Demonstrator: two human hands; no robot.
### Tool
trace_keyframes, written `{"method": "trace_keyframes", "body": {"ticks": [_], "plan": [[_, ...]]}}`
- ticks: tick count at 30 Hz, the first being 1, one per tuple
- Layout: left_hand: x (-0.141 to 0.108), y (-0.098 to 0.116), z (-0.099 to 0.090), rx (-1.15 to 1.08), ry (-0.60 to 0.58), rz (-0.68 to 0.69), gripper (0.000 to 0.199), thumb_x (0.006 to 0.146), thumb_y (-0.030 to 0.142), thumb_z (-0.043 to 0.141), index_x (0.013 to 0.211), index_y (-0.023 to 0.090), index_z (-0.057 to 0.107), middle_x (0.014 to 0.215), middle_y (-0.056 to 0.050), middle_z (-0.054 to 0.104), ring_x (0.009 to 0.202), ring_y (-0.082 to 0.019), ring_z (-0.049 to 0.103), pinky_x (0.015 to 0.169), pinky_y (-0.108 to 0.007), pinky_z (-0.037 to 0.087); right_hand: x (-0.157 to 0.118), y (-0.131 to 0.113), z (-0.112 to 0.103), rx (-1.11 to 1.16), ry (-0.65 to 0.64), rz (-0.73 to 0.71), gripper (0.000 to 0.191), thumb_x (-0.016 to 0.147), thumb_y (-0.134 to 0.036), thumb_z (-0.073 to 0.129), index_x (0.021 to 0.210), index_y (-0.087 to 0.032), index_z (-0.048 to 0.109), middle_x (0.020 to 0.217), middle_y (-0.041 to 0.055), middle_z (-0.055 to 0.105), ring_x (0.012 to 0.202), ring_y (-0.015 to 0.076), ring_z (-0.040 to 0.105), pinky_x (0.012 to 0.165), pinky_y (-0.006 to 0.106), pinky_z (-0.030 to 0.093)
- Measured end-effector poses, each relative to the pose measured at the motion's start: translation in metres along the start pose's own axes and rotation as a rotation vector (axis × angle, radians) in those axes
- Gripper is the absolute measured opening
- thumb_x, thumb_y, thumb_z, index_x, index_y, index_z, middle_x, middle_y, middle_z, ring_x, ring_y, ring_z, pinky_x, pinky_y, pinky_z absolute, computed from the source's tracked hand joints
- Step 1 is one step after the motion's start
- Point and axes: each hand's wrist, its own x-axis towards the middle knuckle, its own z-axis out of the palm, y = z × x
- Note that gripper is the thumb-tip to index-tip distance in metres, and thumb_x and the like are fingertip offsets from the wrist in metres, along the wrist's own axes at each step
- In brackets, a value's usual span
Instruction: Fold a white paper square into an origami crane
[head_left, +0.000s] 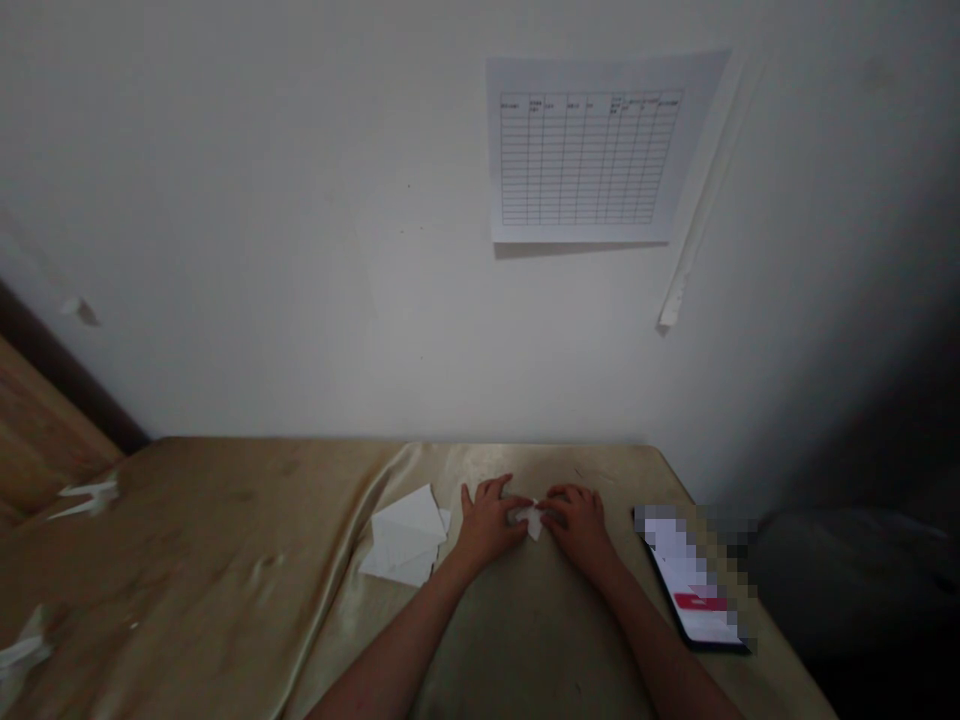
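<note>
1. The landmark is the loose pile of flat white paper sheets (405, 535), their angled corners overlapping, lying on the worktop (495, 670), which is covered in shiny golden-brown cloth.
2. Just to the right of the pile is a small, pointed piece of folded white paper (534, 524), its tip aimed toward the person, between the two hands.
3. The bare left hand (493, 518), between the pile and the folded paper, has its grip closed on the paper's left side with thumb and forefinger; its other fingers spread over the cloth.
4. The bare right hand (576, 520), farther right of the pile, has its grip closed on the paper's right side, thumb and forefinger meeting it, the other fingers bent.
5. Well to the right of the pile lies a dark-edged smartphone (709, 632) with a lit screen, part of it pixelated, a red band near its lower end.
6. Left of the pile, a long raised crease (330, 590) runs through the cloth; well beyond it lie crumpled white scraps (91, 495).
7. Above and to the right of the pile, a white printed sheet with a ruled table (589, 155) hangs on the pale wall (300, 250).
</note>
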Motion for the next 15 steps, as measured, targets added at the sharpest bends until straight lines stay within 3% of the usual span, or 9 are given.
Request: {"method": "trace_keyframes", "body": {"ticks": [9,15], "plan": [[0.0010,-0.0022,0.0005,0.000,-0.011,-0.020,0.040,0.079,0.044,0.070,0.118,0.049,0.067,0.153,-0.001,0.041,0.143,-0.031,0.032,0.115,-0.069,0.005,-0.0009,-0.0015,-0.0041,0.020,0.026,-0.003,0.026,0.094,-0.042,0.049,0.102,-0.030,0.070,0.119,0.0046,0.066,0.118,0.0258,0.052,0.109,0.055,0.025],[0.0005,-0.0033,0.0005,0.010,-0.023,-0.009,0.041,0.079,0.045,0.070,0.120,0.049,0.066,0.154,0.000,0.041,0.144,-0.032,0.031,0.116,-0.069,0.005,-0.0015,0.0022,-0.0083,0.063,0.013,0.020,0.015,0.088,-0.032,0.055,0.090,-0.027,0.070,0.119,0.0027,0.067,0.120,0.0256,0.053,0.113,0.060,0.016]]}}
